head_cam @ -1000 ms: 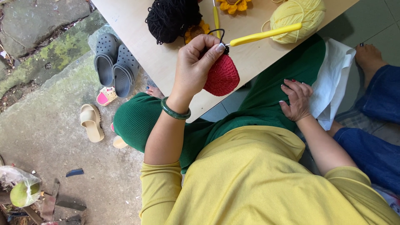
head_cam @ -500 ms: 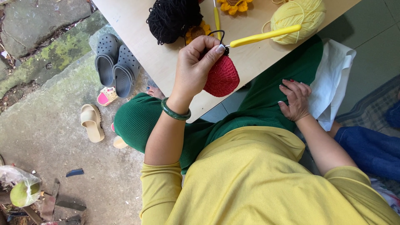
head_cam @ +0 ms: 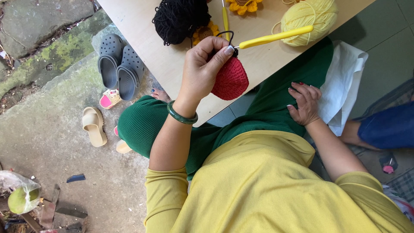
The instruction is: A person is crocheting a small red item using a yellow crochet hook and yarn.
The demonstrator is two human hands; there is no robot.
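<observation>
Head view is looking straight down on a seated person in a yellow top and green skirt. Left hand (head_cam: pixel 202 71) is raised over the edge of a light wooden table (head_cam: pixel 142 30), with the fingers closing around a red crocheted piece (head_cam: pixel 230 80); thumb and forefinger are pinching its upper rim. A yellow-handled crochet hook (head_cam: pixel 276 37) is sticking out to the right from that pinch, its metal tip sitting at the thumb; whether the fingers are gripping the hook itself or only the red piece cannot be told. A loop of black yarn is rising just above the thumb. A green bangle (head_cam: pixel 182 116) is circling the left wrist.

Right hand (head_cam: pixel 305 103) is resting flat on the green skirt (head_cam: pixel 267 108) at the lap, fingers spread and holding nothing, just beside a white cloth (head_cam: pixel 345 82) that is hanging off the right thigh.

On the table, a black yarn bundle (head_cam: pixel 179 19) is lying behind the left hand, a ball of yellow yarn (head_cam: pixel 310 17) is lying near the hook's handle, and yellow crocheted flowers are showing partly at the top edge.

On the ground to the left, a pair of grey clogs (head_cam: pixel 118 64) and a beige slipper (head_cam: pixel 94 126) are lying near the person's feet. Another person's leg in blue fabric (head_cam: pixel 388 127) is showing at the right edge.
</observation>
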